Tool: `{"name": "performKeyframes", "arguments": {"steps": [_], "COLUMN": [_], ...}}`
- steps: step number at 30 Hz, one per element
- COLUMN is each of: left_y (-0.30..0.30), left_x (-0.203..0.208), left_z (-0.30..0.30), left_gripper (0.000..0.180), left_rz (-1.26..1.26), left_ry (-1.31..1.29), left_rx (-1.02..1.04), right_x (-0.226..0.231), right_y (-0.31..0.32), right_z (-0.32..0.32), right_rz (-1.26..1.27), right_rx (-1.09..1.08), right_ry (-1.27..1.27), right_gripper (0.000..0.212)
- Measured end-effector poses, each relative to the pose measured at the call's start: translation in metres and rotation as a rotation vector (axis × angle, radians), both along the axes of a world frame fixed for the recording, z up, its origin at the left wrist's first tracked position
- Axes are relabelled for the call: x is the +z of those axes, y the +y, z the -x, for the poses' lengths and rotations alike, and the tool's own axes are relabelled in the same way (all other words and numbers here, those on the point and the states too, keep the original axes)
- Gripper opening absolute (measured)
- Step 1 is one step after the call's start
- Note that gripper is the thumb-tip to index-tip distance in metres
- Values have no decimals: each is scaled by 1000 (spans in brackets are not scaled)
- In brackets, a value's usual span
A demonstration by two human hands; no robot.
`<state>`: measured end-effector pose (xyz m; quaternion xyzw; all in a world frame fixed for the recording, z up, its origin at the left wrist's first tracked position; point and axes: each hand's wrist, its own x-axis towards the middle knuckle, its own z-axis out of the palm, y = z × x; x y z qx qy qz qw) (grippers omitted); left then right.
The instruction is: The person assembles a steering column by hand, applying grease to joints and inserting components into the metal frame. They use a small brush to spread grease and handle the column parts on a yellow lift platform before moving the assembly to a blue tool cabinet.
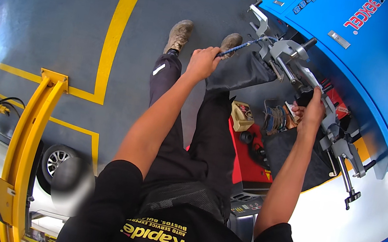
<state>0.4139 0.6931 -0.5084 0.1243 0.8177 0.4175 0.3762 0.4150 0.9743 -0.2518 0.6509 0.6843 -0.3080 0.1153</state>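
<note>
My left hand (pixel 202 63) is closed around the end of a blue braided cord (pixel 241 47). From there the cord stretches up and right to a silver metal wheel clamp (pixel 290 50) beside the blue cabinet. My right hand (pixel 312 112) has its fingers curled at the middle of the clamp assembly, by a black knob-like part (pixel 303 97); the fingers partly hide what they grip. Lower right, more of the assembly shows, with silver rods and black handles (pixel 345 151). Black fabric (pixel 250 74) lies between my left hand and the clamp.
The blue cabinet (pixel 368 63) fills the upper right. Below the hands are a red surface (pixel 249 156), a beige bottle (pixel 242 117) and a coil of cable (pixel 274 119). A yellow lift post (pixel 30 134) and a car wheel (pixel 57 159) stand at left.
</note>
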Motion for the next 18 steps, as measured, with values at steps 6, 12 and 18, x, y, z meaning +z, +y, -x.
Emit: {"name": "performKeyframes", "arguments": {"steps": [6, 12, 18], "left_y": [-57, -77, -53], "left_x": [0, 9, 34], "left_z": [1, -11, -27], "left_gripper": [31, 28, 26], "left_rz": [62, -189, -141], "left_ry": [-103, -326, -507], "left_rx": [-19, 120, 337], "right_x": [10, 19, 14], "right_y": [4, -12, 8], "right_z": [-27, 2, -3], "right_rz": [-608, -335, 144], "right_rx": [1070, 931, 47], "right_ry": [-106, -202, -105], "right_gripper": [76, 59, 69]}}
